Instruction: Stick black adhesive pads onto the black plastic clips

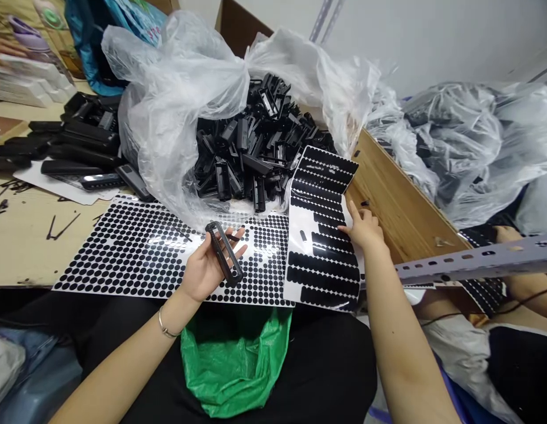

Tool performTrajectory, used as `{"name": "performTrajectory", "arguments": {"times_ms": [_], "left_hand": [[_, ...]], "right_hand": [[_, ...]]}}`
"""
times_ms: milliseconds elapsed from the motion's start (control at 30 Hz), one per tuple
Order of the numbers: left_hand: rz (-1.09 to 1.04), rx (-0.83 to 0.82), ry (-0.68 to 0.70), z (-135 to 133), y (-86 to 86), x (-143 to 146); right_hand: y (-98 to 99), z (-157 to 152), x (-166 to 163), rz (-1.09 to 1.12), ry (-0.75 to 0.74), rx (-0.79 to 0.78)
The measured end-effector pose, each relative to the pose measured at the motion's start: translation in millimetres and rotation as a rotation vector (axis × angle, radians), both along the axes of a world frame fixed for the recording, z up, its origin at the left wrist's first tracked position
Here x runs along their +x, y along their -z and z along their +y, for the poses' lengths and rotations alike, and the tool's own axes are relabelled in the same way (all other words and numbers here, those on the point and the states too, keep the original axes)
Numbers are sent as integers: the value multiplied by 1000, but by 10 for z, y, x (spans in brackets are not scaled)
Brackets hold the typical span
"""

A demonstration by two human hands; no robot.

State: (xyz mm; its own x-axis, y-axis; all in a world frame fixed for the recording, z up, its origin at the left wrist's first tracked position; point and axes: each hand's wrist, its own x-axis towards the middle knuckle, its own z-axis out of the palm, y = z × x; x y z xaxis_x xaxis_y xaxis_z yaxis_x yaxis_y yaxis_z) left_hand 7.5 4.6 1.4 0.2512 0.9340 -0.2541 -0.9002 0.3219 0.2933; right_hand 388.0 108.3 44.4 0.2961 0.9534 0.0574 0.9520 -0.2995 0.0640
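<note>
My left hand (206,265) holds a narrow black plastic casing (224,253) with a long slot, tilted over a white sheet of round black stickers (123,259). A second sheet with rows of black stickers (324,235) overlaps its right side, and its upper part is bent. At this sheet's right edge, my right hand (365,227) grips with thumb and forefinger, the other fingers curled. Whether a loose sticker is between the fingertips cannot be made out. Beyond both hands, many black plastic casings (242,153) lie heaped in a clear plastic bag (176,100).
A green bag (238,365) hangs open below the table edge. Black casings (79,135) are piled on the left. A wooden board (397,200) and a perforated metal bar (476,253) border the right, where another person's arm (529,288) shows. Another hand is at far left.
</note>
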Motion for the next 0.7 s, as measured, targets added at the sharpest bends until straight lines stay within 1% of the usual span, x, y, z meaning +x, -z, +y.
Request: {"name": "performTrajectory", "arguments": {"times_ms": [100,133,200,233,300,367,433,500,567,600,633,667,700], "left_hand": [[-20,-26,-11,-4,-29,-12],[-24,-30,-19,-3,-36,-16],[-31,-25,-26,2,-43,-25],[-35,-16,-23,3,-43,-30],[-45,22,0,2,-33,-37],[-50,86,39,-6,-18,-42],[-44,147,79,-17,-8,-42],[-40,180,109,-23,-7,-41],[-49,190,133,-21,-9,-43],[-59,194,145,-18,-8,-45],[-71,201,158,-15,-6,-47],[-81,210,169,-12,0,-50],[-88,220,181,-10,9,-52]], "right_hand": [[-23,-58,-248,-92,-44,148],[-7,-99,-345,-88,-63,189],[64,-199,-538,-1,-74,208],[114,-249,-625,69,-73,185],[213,-317,-752,192,-142,62],[268,-311,-805,243,-212,-46],[251,-232,-813,253,-231,-106],[173,-142,-845,244,-211,-118],[72,-126,-973,240,-210,-33],[28,-164,-1080,259,-235,66],[-5,-233,-1212,330,-291,182],[-25,-325,-1360,471,-372,246],[-30,-432,-1512,663,-455,271]]}}
